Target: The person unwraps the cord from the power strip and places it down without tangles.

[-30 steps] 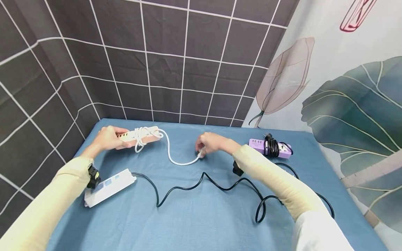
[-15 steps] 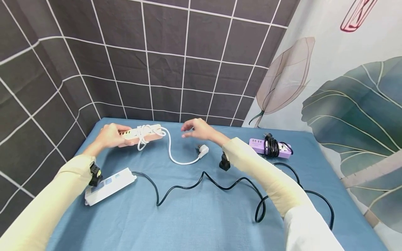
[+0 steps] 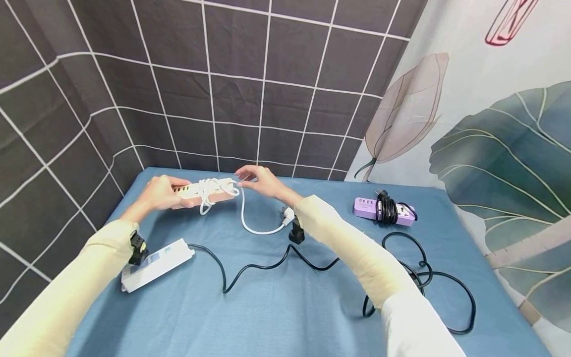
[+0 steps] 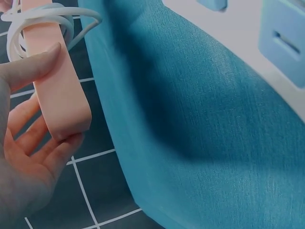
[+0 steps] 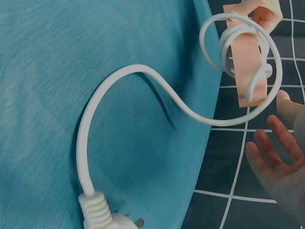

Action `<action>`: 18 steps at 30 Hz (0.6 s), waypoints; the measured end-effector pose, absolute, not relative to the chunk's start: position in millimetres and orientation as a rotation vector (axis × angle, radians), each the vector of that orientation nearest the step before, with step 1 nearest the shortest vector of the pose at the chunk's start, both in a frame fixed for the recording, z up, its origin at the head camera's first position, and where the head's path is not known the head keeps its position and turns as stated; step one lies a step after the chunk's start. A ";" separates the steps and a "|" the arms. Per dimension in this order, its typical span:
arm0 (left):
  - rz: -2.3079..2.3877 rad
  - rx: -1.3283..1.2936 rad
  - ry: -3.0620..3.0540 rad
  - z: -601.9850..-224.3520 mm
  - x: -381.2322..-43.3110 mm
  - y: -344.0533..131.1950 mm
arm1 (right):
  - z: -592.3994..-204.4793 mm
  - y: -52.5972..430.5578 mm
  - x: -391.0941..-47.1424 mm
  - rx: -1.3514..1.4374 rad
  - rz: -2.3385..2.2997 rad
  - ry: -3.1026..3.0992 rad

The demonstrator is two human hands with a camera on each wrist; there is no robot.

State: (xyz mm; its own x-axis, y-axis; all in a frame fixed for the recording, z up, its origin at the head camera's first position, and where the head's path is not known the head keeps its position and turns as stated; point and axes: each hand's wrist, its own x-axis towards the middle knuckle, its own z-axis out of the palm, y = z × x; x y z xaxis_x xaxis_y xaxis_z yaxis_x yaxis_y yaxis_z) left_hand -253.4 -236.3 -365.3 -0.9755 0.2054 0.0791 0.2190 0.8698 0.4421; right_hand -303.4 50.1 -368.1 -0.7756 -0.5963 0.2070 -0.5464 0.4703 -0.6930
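My left hand (image 3: 159,193) grips the left end of a pink and white power strip (image 3: 223,195), thumb on one side and fingers around the other in the left wrist view. The strip is held above the table. A white cord (image 3: 243,210) is looped around its middle, with one length running down to a white plug (image 3: 288,216) lying on the cloth. My right hand (image 3: 263,182) hovers by the strip's right end. Its fingers are spread and hold nothing in the right wrist view, with the thumb close to the cord loop (image 5: 279,62); contact cannot be told.
A white power strip (image 3: 158,265) lies below my left forearm, its black cord (image 3: 254,267) winding right across the blue cloth (image 3: 267,317). At the right sits a purple power strip (image 3: 365,208) wrapped in its black cord (image 3: 387,208). A dark gridded curtain (image 3: 232,99) stands behind.
My right hand let go of the white plug, leaving it on the cloth, and moved left and away to the pink strip's right end. My left hand keeps its hold, shifting slightly right.
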 end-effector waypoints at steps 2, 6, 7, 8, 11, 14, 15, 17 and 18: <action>-0.709 -0.358 -3.004 -365.5 -253.5 -235.3 | -369.2 47.0 -303.5 -1.024 -1.208 2.648; -0.695 -0.378 -2.994 -365.4 -253.5 -233.3 | -370.0 42.2 -302.8 -1.049 -1.179 2.674; -0.696 -0.378 -2.994 -365.3 -253.5 -232.8 | -369.9 41.1 -302.7 -1.061 -1.170 2.680; -0.695 -0.379 -2.992 -365.2 -253.6 -232.3 | -370.0 40.1 -302.7 -1.071 -1.158 2.688; -0.713 -0.380 -2.991 -364.4 -253.4 -230.3 | -370.6 37.2 -302.6 -1.097 -1.147 2.695; -0.723 -0.388 -2.985 -364.4 -254.0 -229.0 | -370.6 33.7 -302.4 -1.141 -1.161 2.678; -0.730 -0.390 -2.984 -364.5 -254.1 -228.5 | -370.5 32.5 -302.3 -1.158 -1.166 2.671; -0.741 -0.398 -2.982 -364.8 -254.5 -227.7 | -370.2 30.5 -302.0 -1.195 -1.158 2.672; -0.739 -0.401 -2.981 -365.0 -254.8 -227.5 | -370.0 29.6 -301.8 -1.215 -1.145 2.679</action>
State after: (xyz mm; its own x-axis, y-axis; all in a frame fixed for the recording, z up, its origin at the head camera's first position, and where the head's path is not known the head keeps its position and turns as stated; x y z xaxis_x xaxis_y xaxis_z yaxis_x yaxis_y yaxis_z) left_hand -254.8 -227.5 -365.0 -0.9656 0.2383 0.1041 0.2593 0.8526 0.4536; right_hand -301.8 29.6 -370.0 -0.7037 -0.6478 0.2917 -0.6586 0.4408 -0.6099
